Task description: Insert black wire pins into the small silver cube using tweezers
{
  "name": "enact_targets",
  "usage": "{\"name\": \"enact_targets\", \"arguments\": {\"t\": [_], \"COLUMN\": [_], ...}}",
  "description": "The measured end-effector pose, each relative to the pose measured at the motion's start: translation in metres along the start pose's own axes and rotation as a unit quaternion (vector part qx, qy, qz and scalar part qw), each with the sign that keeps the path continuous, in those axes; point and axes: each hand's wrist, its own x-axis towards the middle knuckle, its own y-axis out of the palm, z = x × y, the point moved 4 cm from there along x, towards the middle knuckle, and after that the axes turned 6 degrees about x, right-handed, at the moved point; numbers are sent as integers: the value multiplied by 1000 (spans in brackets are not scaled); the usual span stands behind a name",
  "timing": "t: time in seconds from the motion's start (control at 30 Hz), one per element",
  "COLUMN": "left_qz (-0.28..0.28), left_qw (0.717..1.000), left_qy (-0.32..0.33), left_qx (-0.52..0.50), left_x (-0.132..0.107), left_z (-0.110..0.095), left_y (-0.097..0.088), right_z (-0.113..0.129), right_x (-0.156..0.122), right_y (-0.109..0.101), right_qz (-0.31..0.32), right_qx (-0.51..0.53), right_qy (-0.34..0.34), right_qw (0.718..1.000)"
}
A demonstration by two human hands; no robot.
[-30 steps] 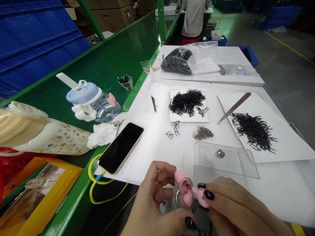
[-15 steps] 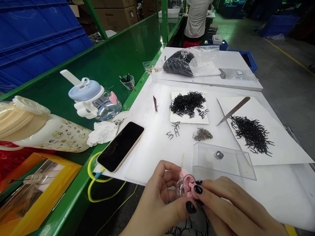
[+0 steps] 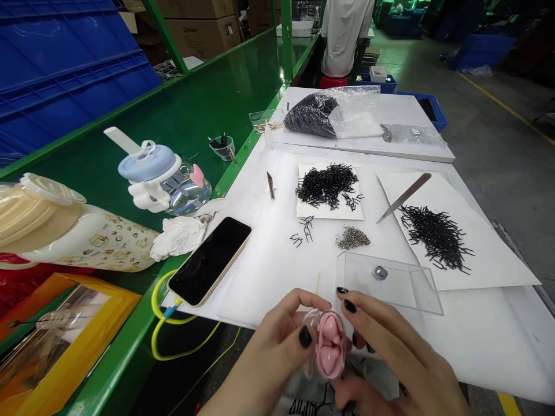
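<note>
A small pink earbud case with a clear lid is held low, in front of the table's near edge. Its lid stands open, and two pink earbuds sit in its slots. My left hand grips the case from the left, thumb on the clear lid. On the other side, my right hand has its thumb at the lower end of the case and curled fingers against the right side. The index and middle fingers of that hand stretch out above the case.
Piles of small black pieces lie on white sheets, with a heap of tiny grains nearby. A clear plastic tray, a metal blade, a phone and drink bottles surround the work area. A co-worker sits farther back.
The case has turned so its open inside and both earbuds face me. My right index and middle fingers have lifted off it, while the right thumb has come to its lower end.
</note>
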Motion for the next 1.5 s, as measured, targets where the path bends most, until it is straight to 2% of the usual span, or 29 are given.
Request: {"name": "enact_targets", "arguments": {"t": [0.1, 0.23, 0.37, 0.47, 0.53, 0.57, 0.67, 0.73, 0.8, 0.87, 1.0, 1.13, 1.23, 1.3, 1.37, 1.43, 1.5], "left_qz": [8, -23, -87, -96, -119, -134, -129, -91, -54, -31, -53, -57, -45, -59, -104, -169, -221], "left_qw": [1000, 999, 986, 977, 960, 938, 843, 814, 814, 821, 824, 847, 849, 840, 836, 860, 897], "left_qy": [-15, -18, 7, 26, 80, 119, 204, 193, 150, 104, 48, 35, 44, 74, 129, 161, 150], "left_qx": [5, 41, 141, 188, 242, 298, 480, 541, 558, 561, 562, 528, 524, 535, 522, 455, 353], "left_x": [1, -1, -14, -26, -31, -33, -33, -30, -27, -28, -35, -39, -42, -47, -56, -66, -75], "left_z": [2, 0, -8, -10, -14, -17, -28, -33, -37, -39, -40, -41, -43, -47, -53, -58, -59], "left_y": [-2, -4, 0, 3, 1, -1, -4, -7, -11, -14, -18, -19, -21, -24, -30, -39, -49], "right_z": [-1, 0, 0, 0, -1, -2, -5, -4, -2, -2, -5, -7, -12, -15, -14, -9, -3], "right_x": [2, 5, -6, -19, -24, -25, -19, -11, -7, -6, -11, -18, -25, -27, -25, -17, -3], "right_y": [4, 8, 12, 18, 24, 26, 30, 30, 33, 35, 38, 41, 48, 56, 64, 68, 67], "right_qz": [18, 13, -31, -66, -71, -64, -18, 27, 73, 89, 81, 128, 186, 222, 245, 261, 251], "right_qx": [32, 77, 101, 119, 157, 181, 206, 197, 202, 198, 134, 166, 247, 346, 440, 502, 514], "right_qy": [-4, 29, 146, 247, 287, 294, 259, 193, 136, 118, 83, 45, 91, 168, 234, 283, 321], "right_qw": [999, 997, 984, 959, 942, 936, 943, 961, 967, 969, 984, 977, 947, 896, 832, 775, 754]}}
